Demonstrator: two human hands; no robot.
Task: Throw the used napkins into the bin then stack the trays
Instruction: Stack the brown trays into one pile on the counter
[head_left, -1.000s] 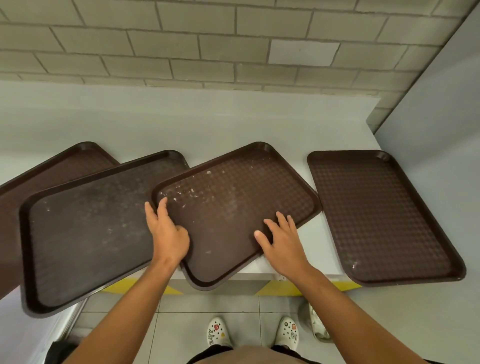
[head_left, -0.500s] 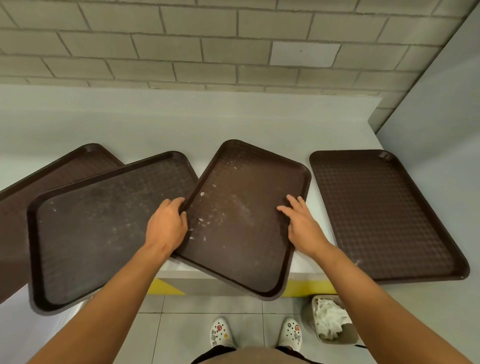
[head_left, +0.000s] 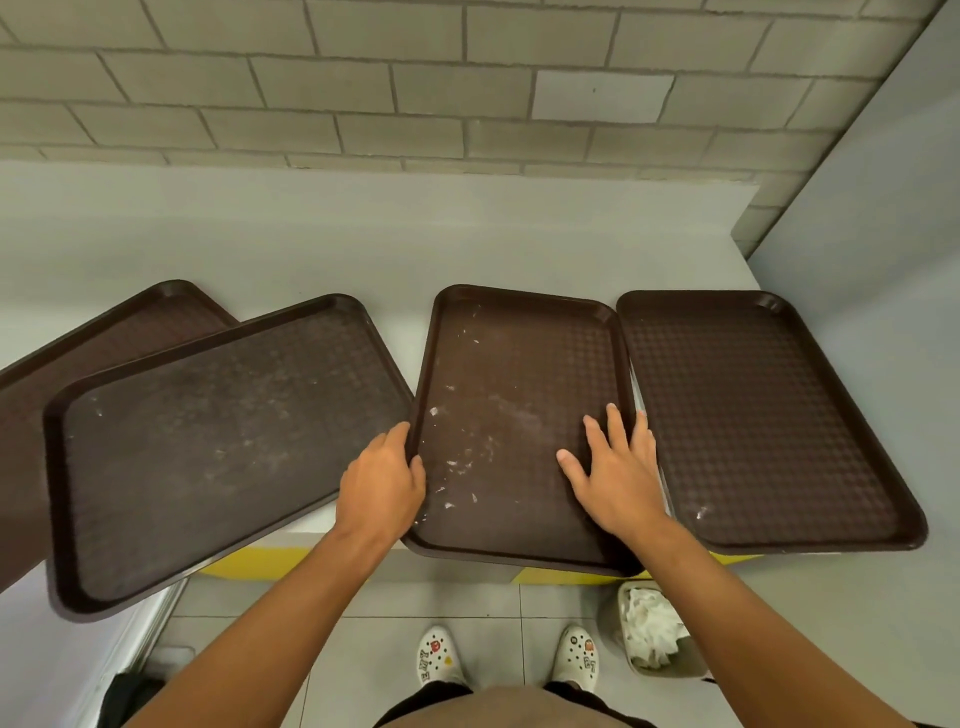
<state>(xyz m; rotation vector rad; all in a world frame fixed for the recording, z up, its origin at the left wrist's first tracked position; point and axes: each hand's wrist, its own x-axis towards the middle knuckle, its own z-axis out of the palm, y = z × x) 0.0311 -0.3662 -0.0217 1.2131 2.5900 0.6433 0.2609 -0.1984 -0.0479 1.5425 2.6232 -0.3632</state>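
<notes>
Four brown trays lie on the surface (head_left: 363, 228). The crumbed tray (head_left: 519, 415) sits third from the left, its right rim touching the rightmost tray (head_left: 753, 415) and its near end overhanging the edge. Your left hand (head_left: 382, 483) grips its left rim with curled fingers; your right hand (head_left: 618, 473) presses flat, fingers spread. Risk: an uneven lift may tip it floorward and scatter crumbs. The far-left tray (head_left: 104, 338) is overlapped and cut off. The bin (head_left: 660, 631), holding napkins, is partly hidden.
</notes>
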